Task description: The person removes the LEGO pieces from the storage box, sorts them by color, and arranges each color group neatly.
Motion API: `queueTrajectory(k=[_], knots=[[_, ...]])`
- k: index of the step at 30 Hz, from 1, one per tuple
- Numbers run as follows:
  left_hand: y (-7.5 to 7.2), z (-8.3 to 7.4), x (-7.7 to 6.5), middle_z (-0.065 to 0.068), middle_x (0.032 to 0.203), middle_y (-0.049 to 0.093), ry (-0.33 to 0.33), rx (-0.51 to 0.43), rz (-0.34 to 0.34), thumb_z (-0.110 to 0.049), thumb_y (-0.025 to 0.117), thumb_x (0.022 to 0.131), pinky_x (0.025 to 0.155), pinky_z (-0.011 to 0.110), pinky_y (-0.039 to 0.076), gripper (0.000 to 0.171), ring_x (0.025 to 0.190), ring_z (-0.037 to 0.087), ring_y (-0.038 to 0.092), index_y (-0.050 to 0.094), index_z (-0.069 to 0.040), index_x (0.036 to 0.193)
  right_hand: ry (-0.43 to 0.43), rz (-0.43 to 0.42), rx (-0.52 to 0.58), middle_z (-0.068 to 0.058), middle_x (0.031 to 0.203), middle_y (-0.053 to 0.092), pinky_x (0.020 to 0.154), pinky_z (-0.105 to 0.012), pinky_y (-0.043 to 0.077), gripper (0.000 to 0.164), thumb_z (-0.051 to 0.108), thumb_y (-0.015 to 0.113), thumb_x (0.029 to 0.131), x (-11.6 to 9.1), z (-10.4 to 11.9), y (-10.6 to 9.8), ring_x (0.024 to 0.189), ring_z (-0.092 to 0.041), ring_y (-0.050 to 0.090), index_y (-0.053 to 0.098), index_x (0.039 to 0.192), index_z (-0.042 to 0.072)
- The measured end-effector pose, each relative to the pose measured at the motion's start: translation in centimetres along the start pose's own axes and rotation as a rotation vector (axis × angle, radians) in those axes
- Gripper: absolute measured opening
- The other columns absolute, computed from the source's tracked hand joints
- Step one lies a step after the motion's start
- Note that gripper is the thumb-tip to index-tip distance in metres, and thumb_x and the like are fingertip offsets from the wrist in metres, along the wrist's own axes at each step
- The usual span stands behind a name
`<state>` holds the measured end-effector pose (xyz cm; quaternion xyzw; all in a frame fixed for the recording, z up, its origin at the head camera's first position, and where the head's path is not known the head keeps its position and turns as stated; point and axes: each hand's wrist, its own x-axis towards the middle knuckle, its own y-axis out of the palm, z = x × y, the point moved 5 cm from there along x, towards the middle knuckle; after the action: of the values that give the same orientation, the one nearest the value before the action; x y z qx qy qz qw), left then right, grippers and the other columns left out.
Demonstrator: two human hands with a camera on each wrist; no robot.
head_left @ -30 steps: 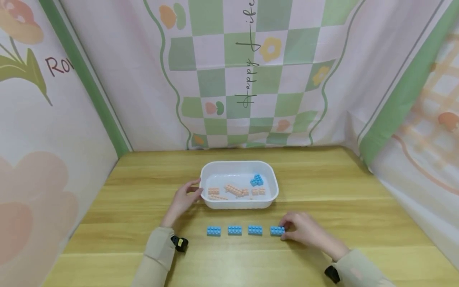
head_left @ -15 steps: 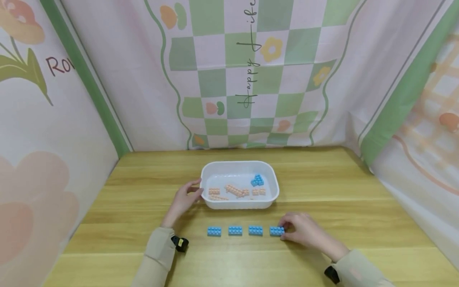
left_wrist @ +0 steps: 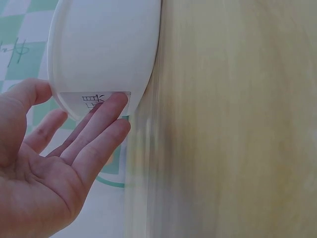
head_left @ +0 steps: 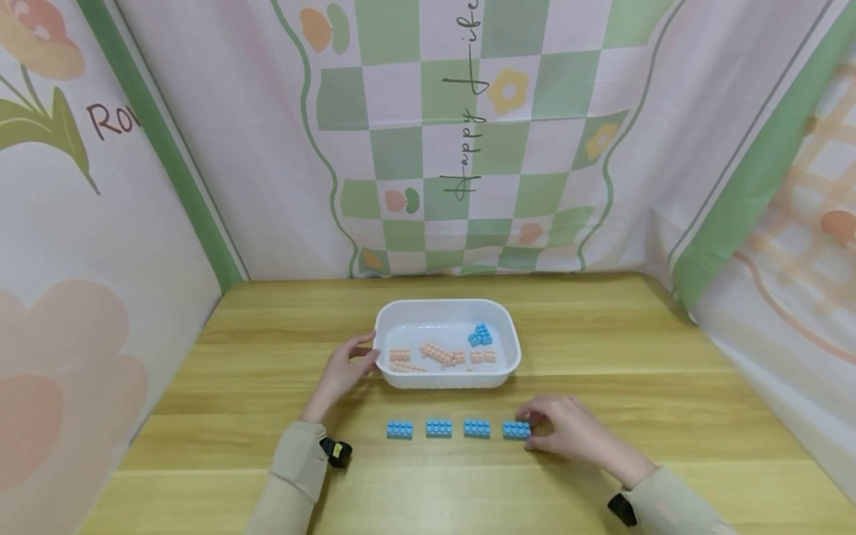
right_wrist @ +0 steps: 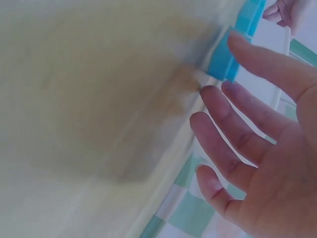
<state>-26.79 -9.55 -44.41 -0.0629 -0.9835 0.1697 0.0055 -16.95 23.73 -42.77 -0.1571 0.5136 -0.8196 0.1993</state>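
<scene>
Several blue toy building bricks lie in a row on the wooden table, among them a leftmost brick (head_left: 399, 430) and a rightmost brick (head_left: 516, 430). My right hand (head_left: 565, 429) is at the right end of that last brick, thumb and forefinger spread around its end; in the right wrist view the brick (right_wrist: 223, 59) shows by the thumb tip and the fingers are loosely bent. On the left, my left hand (head_left: 344, 371) touches the end of a white plastic tub (head_left: 444, 381). Its fingers (left_wrist: 106, 116) lie extended against the labelled end wall, thumb near the rim.
Inside the tub are peach bricks (head_left: 438, 354) and a small cluster of blue bricks (head_left: 481, 335). Bare wooden tabletop (head_left: 455, 494) extends in front of the row. A green-and-white checked curtain (head_left: 455, 148) hangs behind the table.
The right hand has loosened and drawn slightly right from the rightmost brick, which shifted slightly left earlier. The left hand and tub stay in place.
</scene>
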Motion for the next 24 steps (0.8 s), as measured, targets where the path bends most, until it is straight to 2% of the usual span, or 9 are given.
queueTrajectory(k=[4, 7, 12, 18, 24], knots=[[0.0, 0.2, 0.1, 0.025, 0.117, 0.061, -0.003, 0.002, -0.004, -0.014, 0.06, 0.092, 0.077, 0.037, 0.058, 0.043, 0.088, 0.032, 0.067, 0.051, -0.006, 0.133, 0.013, -0.018, 0.029, 0.001, 0.088, 0.069, 0.069, -0.028, 0.054, 0.042, 0.032, 0.079, 0.071, -0.3, -0.1, -0.8, 0.078, -0.012, 0.062, 0.068, 0.103, 0.007], [0.0, 0.2, 0.1, 0.025, 0.117, 0.061, -0.004, 0.002, -0.005, -0.014, 0.059, 0.092, 0.077, 0.037, 0.058, 0.043, 0.088, 0.033, 0.067, 0.051, -0.006, 0.133, -0.001, -0.055, 0.007, 0.003, 0.084, 0.068, 0.069, -0.03, 0.055, 0.039, 0.033, 0.076, 0.074, -0.5, -0.1, -1.5, 0.077, -0.013, 0.062, 0.068, 0.102, 0.006], [0.0, 0.1, 0.0, 0.025, 0.117, 0.061, -0.002, 0.008, -0.007, -0.014, 0.059, 0.092, 0.076, 0.035, 0.058, 0.043, 0.089, 0.033, 0.067, 0.051, -0.006, 0.133, 0.006, -0.122, -0.027, 0.0, 0.088, 0.069, 0.069, -0.032, 0.056, 0.029, 0.027, 0.073, 0.079, -0.5, -0.4, -2.8, 0.077, -0.014, 0.062, 0.069, 0.099, 0.007], [0.0, 0.1, -0.1, 0.025, 0.116, 0.062, -0.002, 0.005, -0.011, -0.014, 0.06, 0.092, 0.076, 0.037, 0.058, 0.043, 0.088, 0.032, 0.067, 0.051, -0.005, 0.133, 0.001, -0.221, -0.034, -0.004, 0.089, 0.069, 0.069, -0.033, 0.056, 0.025, 0.018, 0.075, 0.077, -0.2, -0.4, -4.1, 0.078, -0.016, 0.062, 0.069, 0.097, 0.005], [0.0, 0.0, 0.0, 0.025, 0.116, 0.062, 0.001, -0.001, -0.01, -0.013, 0.059, 0.092, 0.077, 0.038, 0.058, 0.043, 0.087, 0.032, 0.067, 0.05, -0.005, 0.133, 0.027, -0.249, -0.018, -0.006, 0.09, 0.069, 0.07, -0.037, 0.056, 0.019, 0.012, 0.075, 0.077, 1.1, 0.0, -4.8, 0.079, -0.018, 0.062, 0.069, 0.094, 0.006]])
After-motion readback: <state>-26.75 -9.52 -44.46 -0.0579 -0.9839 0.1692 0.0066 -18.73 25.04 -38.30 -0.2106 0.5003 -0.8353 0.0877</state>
